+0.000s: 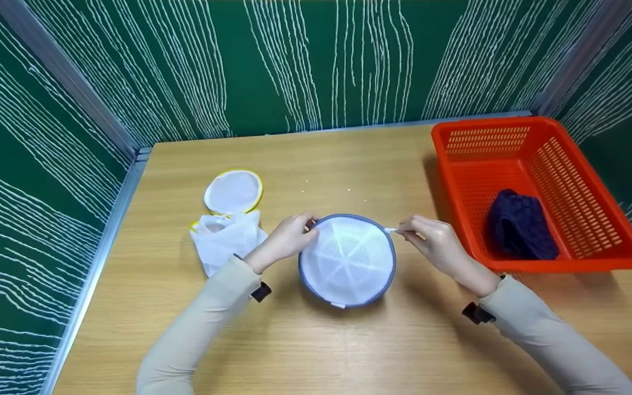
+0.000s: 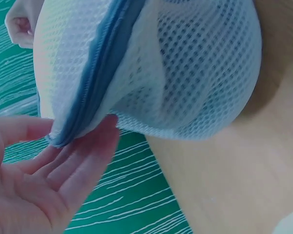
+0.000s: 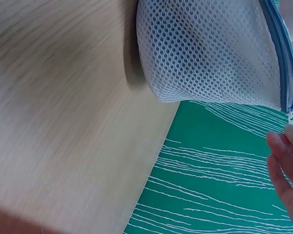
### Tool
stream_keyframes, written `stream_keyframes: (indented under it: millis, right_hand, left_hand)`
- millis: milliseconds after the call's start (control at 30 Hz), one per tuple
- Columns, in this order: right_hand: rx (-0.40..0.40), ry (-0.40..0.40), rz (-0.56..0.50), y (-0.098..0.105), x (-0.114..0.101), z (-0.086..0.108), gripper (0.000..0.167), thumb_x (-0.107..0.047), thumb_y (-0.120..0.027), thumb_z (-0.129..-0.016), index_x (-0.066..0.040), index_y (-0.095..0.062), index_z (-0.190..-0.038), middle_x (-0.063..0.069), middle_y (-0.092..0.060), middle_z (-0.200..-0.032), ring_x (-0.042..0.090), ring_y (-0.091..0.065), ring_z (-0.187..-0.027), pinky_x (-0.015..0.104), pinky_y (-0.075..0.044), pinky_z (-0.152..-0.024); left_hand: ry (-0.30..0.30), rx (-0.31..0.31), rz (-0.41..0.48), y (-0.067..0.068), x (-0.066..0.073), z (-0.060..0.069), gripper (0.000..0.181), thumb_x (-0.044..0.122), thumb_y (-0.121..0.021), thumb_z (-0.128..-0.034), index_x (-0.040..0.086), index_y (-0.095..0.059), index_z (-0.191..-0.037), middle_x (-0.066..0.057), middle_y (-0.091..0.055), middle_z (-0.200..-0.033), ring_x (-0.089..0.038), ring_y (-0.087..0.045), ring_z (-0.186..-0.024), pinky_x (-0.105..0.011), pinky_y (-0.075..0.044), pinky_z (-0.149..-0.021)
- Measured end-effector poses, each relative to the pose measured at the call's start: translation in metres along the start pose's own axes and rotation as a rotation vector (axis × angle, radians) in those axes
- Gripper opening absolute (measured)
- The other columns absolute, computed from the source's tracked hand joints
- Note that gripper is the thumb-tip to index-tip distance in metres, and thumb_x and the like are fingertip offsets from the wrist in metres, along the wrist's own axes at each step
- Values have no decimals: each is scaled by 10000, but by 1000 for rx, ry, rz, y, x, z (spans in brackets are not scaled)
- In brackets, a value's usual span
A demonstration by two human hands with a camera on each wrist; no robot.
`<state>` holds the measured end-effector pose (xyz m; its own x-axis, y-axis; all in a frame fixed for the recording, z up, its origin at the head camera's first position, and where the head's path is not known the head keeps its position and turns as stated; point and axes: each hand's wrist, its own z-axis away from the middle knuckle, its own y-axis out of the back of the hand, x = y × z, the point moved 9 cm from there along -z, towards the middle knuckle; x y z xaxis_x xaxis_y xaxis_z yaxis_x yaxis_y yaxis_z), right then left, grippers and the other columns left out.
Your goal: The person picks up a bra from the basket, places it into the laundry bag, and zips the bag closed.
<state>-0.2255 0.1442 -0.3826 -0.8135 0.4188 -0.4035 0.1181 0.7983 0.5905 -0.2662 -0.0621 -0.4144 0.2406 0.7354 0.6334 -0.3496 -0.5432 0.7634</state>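
One mesh bag [image 1: 347,262] (round), top upward.

Mesh bag [image 2: 195,63] partly outside both wrist views

Left hand [image 1: 286,238] grips blue rim [image 1: 394,266] of round white mesh bag [image 1: 347,260]; right hand [image 1: 435,241] pinches white pull tab [image 1: 390,230] at its edge. On the left, round yellow-rimmed white pouch [image 1: 233,192], crumpled white bag [image 1: 228,247] beside it. Right, red plastic basket [image 1: 574,266] holding navy cloth [image 1: 524,227]. Wooden table [image 1: 327,356].

White mesh bag [image 1: 347,260], round, blue-rimmed, top up, over table [image 1: 343,356].
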Motion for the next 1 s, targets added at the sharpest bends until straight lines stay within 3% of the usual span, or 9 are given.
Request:
stream_keyframes:
  millis: [167,333,533,800,1000]
  right_hand:
    - [-5,6,1,0,0,-1,283,169,-697,-602,-39,-624,-780,27,-614,-744,134,-583,-671,80,-437,-715]
    - [3,15,-3,0,-1,0,270,159,-694,-616,-43,-626,-781,34,-617,-745,139,-584,-673,91,-442,-708]
    - [14,28,1,1,-1,0,224,136,-688,-645,-38,-630,-773,32,-619,-741,139,-586,-669,118,-449,-677]
    - [11,32,-5,0,-1,-1,243,148,-679,-648,-45,-634,-789,36,-624,-750,148,-593,-678,111,-448,-689]
    - [5,30,-11,0,-1,-1,246,153,-675,-651,-43,-633,-795,42,-622,-753,157,-596,-689,99,-440,-716]
  left_hand:
    - [-26,-68,-146,3,20,-10,332,122,-438,-895,38,-472,-1214,-126,-541,-1176,-246,-504,-1083,-338,-398,-916]
    - [-105,-122,-197,-1,49,-22,323,87,-428,-901,28,-472,-1216,-118,-503,-1230,-233,-444,-1160,-318,-342,-978]
    - [-174,-214,-229,-18,72,-30,326,103,-423,-914,43,-472,-1231,-98,-482,-1253,-210,-424,-1180,-289,-337,-982]
    - [-254,-326,-307,-41,85,-34,338,128,-403,-929,55,-467,-1252,-89,-501,-1244,-203,-443,-1164,-276,-337,-980]
    - [-261,-338,-315,-45,85,-35,313,130,-405,-934,58,-493,-1225,-81,-535,-1198,-195,-483,-1120,-268,-367,-951]
